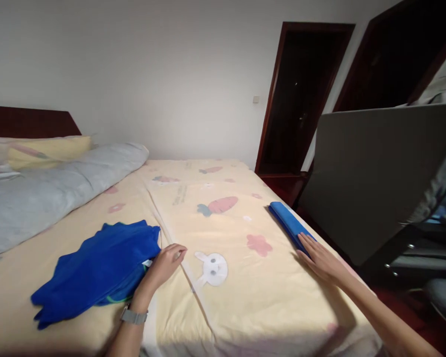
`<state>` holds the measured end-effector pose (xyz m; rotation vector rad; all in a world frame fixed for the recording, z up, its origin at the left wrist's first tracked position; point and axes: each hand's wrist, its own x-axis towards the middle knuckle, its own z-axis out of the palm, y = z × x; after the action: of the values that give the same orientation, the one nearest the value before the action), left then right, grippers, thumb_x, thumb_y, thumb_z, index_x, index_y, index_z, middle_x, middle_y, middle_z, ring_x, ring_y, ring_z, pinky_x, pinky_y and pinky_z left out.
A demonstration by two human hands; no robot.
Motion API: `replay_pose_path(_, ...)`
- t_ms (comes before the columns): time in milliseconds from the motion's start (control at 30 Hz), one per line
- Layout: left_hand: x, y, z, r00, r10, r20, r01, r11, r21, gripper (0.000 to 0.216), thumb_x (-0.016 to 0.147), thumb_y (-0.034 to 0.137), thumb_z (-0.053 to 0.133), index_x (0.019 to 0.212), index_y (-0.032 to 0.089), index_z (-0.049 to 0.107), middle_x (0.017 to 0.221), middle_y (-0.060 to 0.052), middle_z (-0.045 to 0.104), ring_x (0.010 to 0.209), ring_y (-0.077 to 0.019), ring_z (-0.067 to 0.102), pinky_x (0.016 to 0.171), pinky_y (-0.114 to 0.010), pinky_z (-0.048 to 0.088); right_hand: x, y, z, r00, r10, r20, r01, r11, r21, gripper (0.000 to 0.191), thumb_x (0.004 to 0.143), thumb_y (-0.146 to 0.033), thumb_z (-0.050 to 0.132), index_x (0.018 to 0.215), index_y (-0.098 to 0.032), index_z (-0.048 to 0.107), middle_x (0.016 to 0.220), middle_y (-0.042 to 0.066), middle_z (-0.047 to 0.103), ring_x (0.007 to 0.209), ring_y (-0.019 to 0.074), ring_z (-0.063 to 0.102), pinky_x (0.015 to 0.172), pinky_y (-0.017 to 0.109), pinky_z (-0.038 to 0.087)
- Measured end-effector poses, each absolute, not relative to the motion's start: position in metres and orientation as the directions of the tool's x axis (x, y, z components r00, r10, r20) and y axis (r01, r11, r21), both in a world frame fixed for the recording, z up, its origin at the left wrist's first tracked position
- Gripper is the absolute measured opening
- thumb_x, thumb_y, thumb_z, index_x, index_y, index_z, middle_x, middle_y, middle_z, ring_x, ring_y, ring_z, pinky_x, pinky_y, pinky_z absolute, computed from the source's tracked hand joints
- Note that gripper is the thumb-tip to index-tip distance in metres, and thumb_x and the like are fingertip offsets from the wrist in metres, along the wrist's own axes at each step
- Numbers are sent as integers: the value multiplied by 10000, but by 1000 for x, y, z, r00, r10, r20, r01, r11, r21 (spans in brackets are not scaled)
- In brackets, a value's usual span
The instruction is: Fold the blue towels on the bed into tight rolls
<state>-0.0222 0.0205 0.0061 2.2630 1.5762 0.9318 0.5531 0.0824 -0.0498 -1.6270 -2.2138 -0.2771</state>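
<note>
A bright blue fabric piece with a zigzag edge [96, 272], perhaps a child's garment, lies spread on the bed at the left. Green trim and a small white tag show along its lower side. My left hand [167, 265], with a watch on the wrist, is at the right end of this piece. Its fingers are curled in, and nothing shows between them. Close to the bed's right edge is a narrow folded blue cloth [287, 218]. My right hand [321, 258] rests on its near end with the fingers stretched out flat.
The bed sheet [215, 233] is cream with carrot and rabbit prints. A grey rolled quilt [67, 183] and a yellow pillow [55, 151] lie at the left, by the dark headboard [29, 121]. Beyond the right edge stand a dark panel [371, 173] and a door [301, 99].
</note>
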Motion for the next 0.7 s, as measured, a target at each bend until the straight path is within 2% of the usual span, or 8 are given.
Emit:
replay_pose_path(100,-64,3,5,111,878,466,869,-313,383,277,963,366,499,1056,234,724,1121,-80,750,1088,-250,675,992,-369,501,555,83,-69,-239,870,430,953,295,-67,730,962,-560,364,1491,-62,438,1533,214,447,1421,392,416,1175,573,360)
replay_pose_path(200,-106,-20,-8,-36,871,490,950,-122,287,319,912,418,575,1131,234,716,1213,-103,720,1160,-310,637,1009,-434,483,556,82,-75,-213,856,471,951,292,-100,713,946,-563,372,1481,-100,455,1497,204,500,1403,402,440,1187,562,345)
replay_pose_path(267,-124,-31,-16,-100,892,441,957,-36,289,375,889,449,603,1181,236,703,1253,-101,701,1176,-318,629,1000,-433,490,544,81,-67,-191,832,520,949,293,-119,696,943,-578,351,1467,-136,473,1473,204,525,1397,414,442,1185,573,335)
replay_pose_path(367,-132,-36,-20,-113,916,385,950,-14,313,359,901,450,592,1165,241,717,1240,-82,710,1155,-296,639,1002,-402,492,497,76,-39,-145,752,643,929,327,-173,648,963,-571,319,1458,-185,479,1505,170,494,1440,416,374,1194,605,294)
replay_pose_path(400,-131,-35,-20,-115,916,384,949,-13,315,339,913,439,573,1137,237,729,1219,-79,720,1135,-290,648,996,-394,494,472,73,-28,-133,734,666,913,352,-205,609,977,-541,334,1440,-181,498,1503,168,494,1441,408,374,1186,596,315)
replay_pose_path(467,-127,-32,-16,-143,907,395,949,12,314,310,937,402,519,1054,230,749,1161,-77,742,1080,-281,669,962,-380,505,417,62,-10,-136,722,679,856,430,-286,514,1005,-463,376,1370,-150,556,1459,187,528,1378,370,468,1138,550,405)
replay_pose_path(533,-122,-31,-10,-181,897,404,948,50,313,308,948,363,475,979,231,752,1113,-71,757,1034,-270,685,908,-355,519,363,50,-1,-160,725,669,770,516,-375,416,1022,-410,379,1271,-182,622,1372,168,594,1276,328,562,1066,518,478)
replay_pose_path(700,-112,-31,2,-271,852,447,939,133,316,296,958,355,443,932,233,711,1019,-84,758,914,-264,708,742,-309,521,290,26,-14,-337,743,578,644,630,-435,281,986,-327,455,1047,-241,716,1215,123,682,1113,320,636,954,522,519)
